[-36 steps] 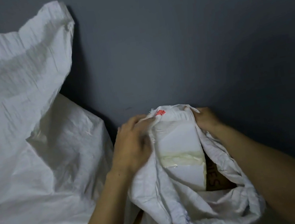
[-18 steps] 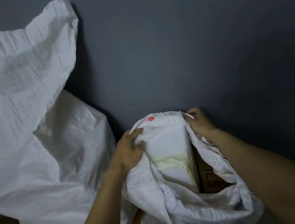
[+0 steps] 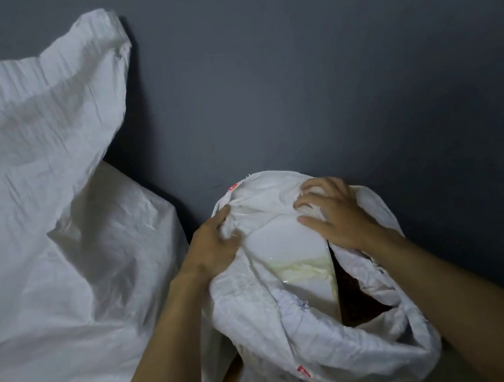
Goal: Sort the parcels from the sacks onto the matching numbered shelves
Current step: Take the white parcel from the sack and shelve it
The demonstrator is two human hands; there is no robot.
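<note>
Dark grey wall (image 3: 319, 46) stood behind. At left slumped a large crumpled white woven sack (image 3: 33, 227). Beside it, the left hand (image 3: 211, 247) gripped the rim of a smaller white woven sack (image 3: 305, 355) holding a white taped parcel (image 3: 286, 245); the right hand (image 3: 338, 216) clutched its far rim.

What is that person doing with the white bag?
A person is working at the open mouth of the small sack with both bare hands. The left hand bunches the rim fabric, and the right hand grips the far rim with bent fingers. A white parcel with a yellowish tape band sits inside the sack, with a brown box beside it. A bigger sack slumps on the left against the grey wall. No shelves are in view.
</note>
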